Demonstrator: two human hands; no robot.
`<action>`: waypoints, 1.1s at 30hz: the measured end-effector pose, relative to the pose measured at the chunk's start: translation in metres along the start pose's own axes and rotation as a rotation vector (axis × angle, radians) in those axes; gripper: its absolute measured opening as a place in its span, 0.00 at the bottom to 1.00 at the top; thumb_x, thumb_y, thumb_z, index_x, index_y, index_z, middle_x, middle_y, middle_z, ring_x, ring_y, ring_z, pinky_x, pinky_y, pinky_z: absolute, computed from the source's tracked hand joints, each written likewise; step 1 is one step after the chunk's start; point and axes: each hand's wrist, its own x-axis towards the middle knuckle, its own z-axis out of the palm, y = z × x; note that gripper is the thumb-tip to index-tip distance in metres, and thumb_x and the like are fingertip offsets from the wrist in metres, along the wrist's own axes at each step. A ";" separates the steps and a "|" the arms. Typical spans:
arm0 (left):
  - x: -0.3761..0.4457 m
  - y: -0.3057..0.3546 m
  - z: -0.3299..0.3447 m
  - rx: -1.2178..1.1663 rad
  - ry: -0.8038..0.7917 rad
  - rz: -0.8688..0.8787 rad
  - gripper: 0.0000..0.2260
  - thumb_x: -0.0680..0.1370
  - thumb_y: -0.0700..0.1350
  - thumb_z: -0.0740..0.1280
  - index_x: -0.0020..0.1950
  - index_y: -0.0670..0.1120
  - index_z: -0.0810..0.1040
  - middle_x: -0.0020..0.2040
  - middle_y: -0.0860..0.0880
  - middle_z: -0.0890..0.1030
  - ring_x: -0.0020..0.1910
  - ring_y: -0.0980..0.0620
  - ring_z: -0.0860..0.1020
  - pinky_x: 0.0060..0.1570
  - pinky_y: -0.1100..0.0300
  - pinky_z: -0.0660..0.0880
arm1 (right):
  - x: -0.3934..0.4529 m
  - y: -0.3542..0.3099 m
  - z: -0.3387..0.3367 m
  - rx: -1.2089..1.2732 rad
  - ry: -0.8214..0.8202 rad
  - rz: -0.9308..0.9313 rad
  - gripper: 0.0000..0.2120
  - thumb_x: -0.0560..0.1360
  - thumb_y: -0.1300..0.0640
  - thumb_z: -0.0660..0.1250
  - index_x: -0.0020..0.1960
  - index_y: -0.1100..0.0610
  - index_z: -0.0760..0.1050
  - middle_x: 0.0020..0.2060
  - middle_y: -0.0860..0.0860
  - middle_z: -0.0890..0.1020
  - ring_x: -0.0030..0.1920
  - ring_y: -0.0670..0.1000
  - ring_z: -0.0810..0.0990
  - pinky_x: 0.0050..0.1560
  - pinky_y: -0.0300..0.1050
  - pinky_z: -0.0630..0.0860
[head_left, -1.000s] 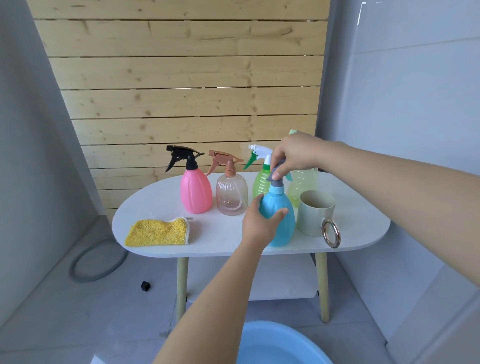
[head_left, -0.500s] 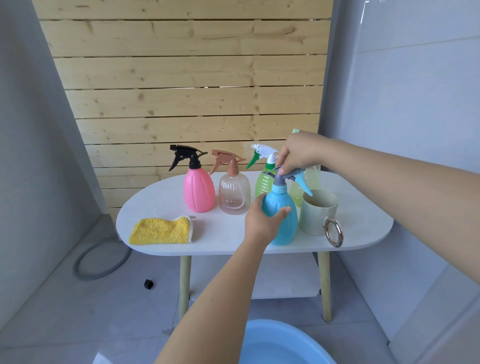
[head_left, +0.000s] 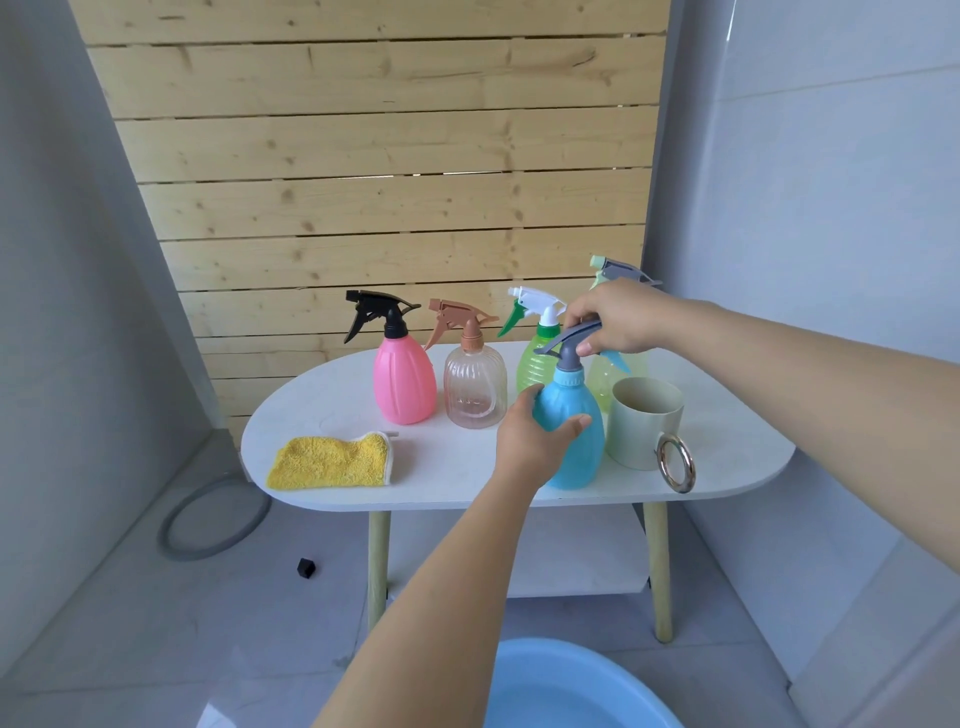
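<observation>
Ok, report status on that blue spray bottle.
Left hand grips blue spray bottle, upright on table. Right hand pinches its grey trigger head. Pale green mug close beside it, green spray bottle behind.

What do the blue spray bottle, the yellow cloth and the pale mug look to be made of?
The blue spray bottle looks like opaque moulded plastic, smooth with a soft sheen and ribbed sides; its grey trigger head seems plastic too. The yellow cloth looks like fluffy microfibre, with nubbly pile and white edging. The mug could be matt ceramic or plastic; I cannot tell.
</observation>
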 end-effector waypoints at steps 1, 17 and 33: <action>0.000 0.000 0.000 0.002 -0.005 0.002 0.32 0.73 0.53 0.72 0.74 0.48 0.63 0.69 0.50 0.71 0.67 0.49 0.70 0.63 0.55 0.70 | 0.001 0.001 0.000 0.009 -0.003 -0.008 0.11 0.75 0.58 0.69 0.56 0.57 0.77 0.44 0.50 0.77 0.46 0.50 0.72 0.44 0.43 0.67; 0.012 -0.010 -0.004 -0.036 -0.087 0.027 0.33 0.73 0.54 0.72 0.74 0.50 0.63 0.69 0.51 0.71 0.66 0.52 0.70 0.60 0.60 0.70 | 0.010 -0.025 -0.011 -0.144 -0.043 0.205 0.24 0.76 0.38 0.60 0.38 0.59 0.78 0.27 0.51 0.75 0.29 0.50 0.74 0.28 0.38 0.64; 0.015 -0.014 -0.004 -0.068 -0.091 0.023 0.32 0.73 0.54 0.72 0.74 0.50 0.64 0.68 0.51 0.72 0.65 0.51 0.71 0.62 0.56 0.71 | 0.005 -0.014 0.000 0.293 0.050 0.040 0.24 0.72 0.69 0.64 0.60 0.46 0.67 0.46 0.58 0.80 0.43 0.56 0.78 0.42 0.51 0.76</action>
